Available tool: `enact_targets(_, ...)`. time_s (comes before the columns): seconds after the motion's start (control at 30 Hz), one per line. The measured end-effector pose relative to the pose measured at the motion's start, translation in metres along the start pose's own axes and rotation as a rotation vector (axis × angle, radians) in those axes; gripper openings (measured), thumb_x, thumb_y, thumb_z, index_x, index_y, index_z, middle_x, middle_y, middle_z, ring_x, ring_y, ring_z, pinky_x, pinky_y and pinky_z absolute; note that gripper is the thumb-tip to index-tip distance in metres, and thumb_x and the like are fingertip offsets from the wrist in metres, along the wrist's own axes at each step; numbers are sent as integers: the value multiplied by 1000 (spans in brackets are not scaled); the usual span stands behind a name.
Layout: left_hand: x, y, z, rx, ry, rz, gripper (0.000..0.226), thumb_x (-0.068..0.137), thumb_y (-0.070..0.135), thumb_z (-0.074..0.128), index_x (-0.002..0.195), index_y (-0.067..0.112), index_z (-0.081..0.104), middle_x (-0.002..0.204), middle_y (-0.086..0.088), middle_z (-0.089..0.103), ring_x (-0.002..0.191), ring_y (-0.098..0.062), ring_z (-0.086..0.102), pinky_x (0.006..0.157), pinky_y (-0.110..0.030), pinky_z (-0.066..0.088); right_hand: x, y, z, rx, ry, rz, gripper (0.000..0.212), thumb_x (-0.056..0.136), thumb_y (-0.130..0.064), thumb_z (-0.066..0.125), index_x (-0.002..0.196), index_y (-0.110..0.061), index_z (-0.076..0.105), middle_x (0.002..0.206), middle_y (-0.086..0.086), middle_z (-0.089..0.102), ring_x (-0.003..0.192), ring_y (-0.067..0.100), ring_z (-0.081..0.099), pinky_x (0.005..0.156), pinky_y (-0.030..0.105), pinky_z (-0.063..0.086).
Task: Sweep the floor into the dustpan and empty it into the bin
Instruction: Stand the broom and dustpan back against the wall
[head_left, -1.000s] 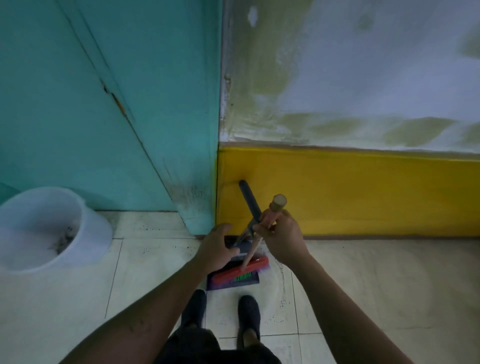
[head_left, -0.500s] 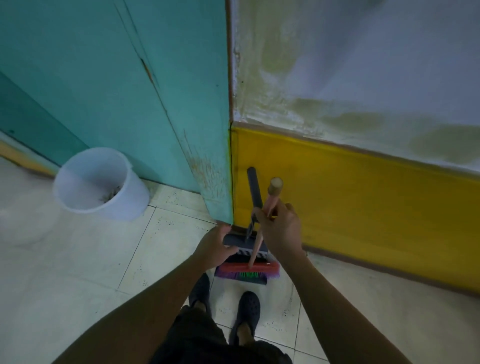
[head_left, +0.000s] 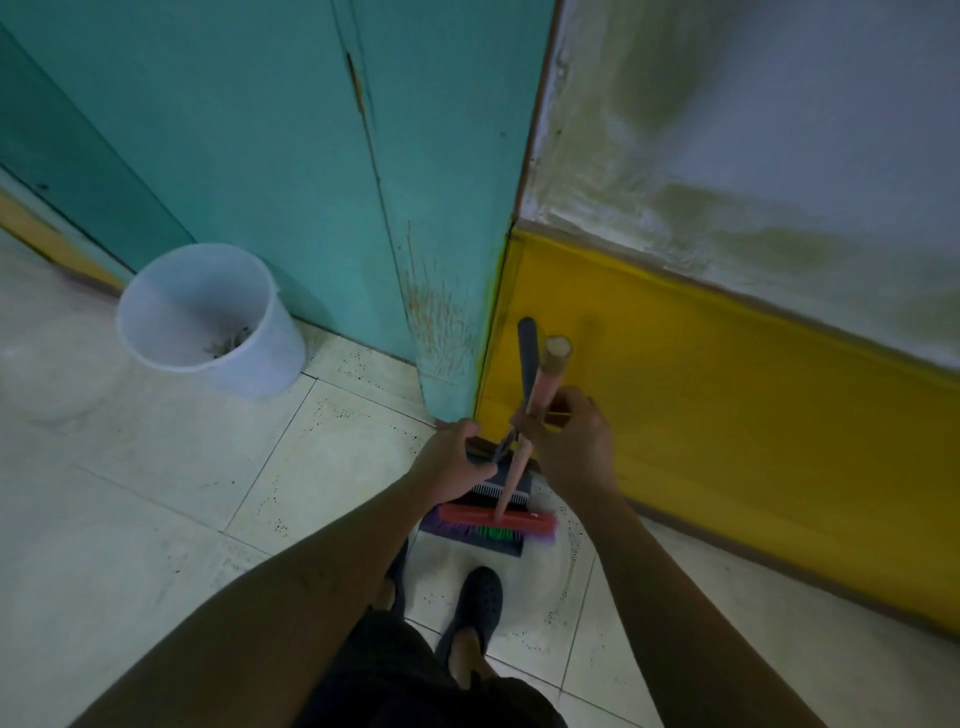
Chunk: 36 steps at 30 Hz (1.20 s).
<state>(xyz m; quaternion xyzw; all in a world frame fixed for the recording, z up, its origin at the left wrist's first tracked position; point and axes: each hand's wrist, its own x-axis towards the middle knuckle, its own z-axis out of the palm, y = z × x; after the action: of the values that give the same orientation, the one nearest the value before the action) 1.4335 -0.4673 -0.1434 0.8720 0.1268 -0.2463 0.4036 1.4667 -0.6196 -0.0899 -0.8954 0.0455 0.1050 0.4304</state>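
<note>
- Dustpan (head_left: 470, 538): I see the dark pan flat on the floor (head_left: 156, 519) just ahead of my shoes, close to the corner where the teal panel (head_left: 260, 156) meets the yellow skirting (head_left: 727, 415); its dark upright handle (head_left: 527, 358) rises beside the broom stick.
- Broom (head_left: 493, 517): the red head with purple and green bristles lies across the pan's mouth, touching it, which I judge is meant to drive the last debris inward.
- Right hand (head_left: 569, 441): clenched around the pink broom stick (head_left: 545, 384) below its wooden tip, high enough to steer the head.
- Left hand (head_left: 452, 457): curled at the base of the pan's handle, apparently steadying it; whether it fully grips the metal fitting I cannot tell.
- Bin (head_left: 208, 317): a pale plastic bucket, well apart to my left against the teal panel, with a little dark debris visible inside.
- Floor: pale tiles carry dark specks around the pan, so I judge sweeping is unfinished and emptying comes later.
</note>
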Motion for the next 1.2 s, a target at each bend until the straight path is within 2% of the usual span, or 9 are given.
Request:
enact_targets(0.17,2,-6,6,-17,-28,7,63,83,29,72,139,13,45,137,-4,54,124,-20,51,96,-31,43,-2,7,-9,24,-80,31,28,80,-30,74,101,-17,60,100,0,64,91,15,60,75,30,51)
enact_targets(0.33,3,-3,9,-23,-22,27,59,85,27,71,136,13,47,136,-5,55,122,-20,52,91,-26,40,-4,6,-11,-14,-51,-8,19,84,-27,70,97,-15,64,95,8,66,85,23,63,73,39,53)
enact_targets(0.43,-1,-2,10,-35,-16,35,57,85,26,71,136,13,47,136,-3,54,123,-18,51,91,-24,38,-7,3,-10,-95,-31,-72,18,88,-28,65,96,-11,64,91,9,62,78,24,60,67,36,49)
enact_targets(0.57,-8,-9,6,-35,-3,7,64,84,30,71,140,14,44,142,-3,50,127,-20,47,103,-33,40,-11,1,-12,-177,-11,-155,23,92,-26,60,90,-4,62,83,11,57,69,26,56,63,41,48)
enact_targets(0.7,-11,-16,-3,-18,35,-3,63,85,29,71,139,14,44,142,-5,50,129,-20,47,103,-33,38,-14,-2,-16,-217,-20,-188,24,93,-25,57,86,-2,59,81,13,57,67,27,56,61,42,50)
enact_targets(0.83,-12,-16,-9,-36,57,6,58,85,25,71,137,12,47,140,-6,52,128,-21,48,103,-33,38,-13,-10,-19,-237,-44,-186,29,95,-27,54,85,0,59,81,14,57,68,27,56,62,43,50)
enact_targets(0.97,-13,-14,-10,-56,68,4,58,85,24,71,136,11,47,140,-6,52,128,-21,48,103,-32,38,-12,-15,-18,-267,-63,-152,28,95,-27,55,87,-1,59,83,13,57,71,25,56,63,38,49)
enact_targets(1.2,-14,-16,-12,-45,73,-10,58,86,23,71,138,12,46,141,-6,52,129,-22,47,104,-34,38,-7,-7,-2,-168,-42,-86,20,89,-24,63,91,-4,63,83,10,61,74,23,58,66,35,49)
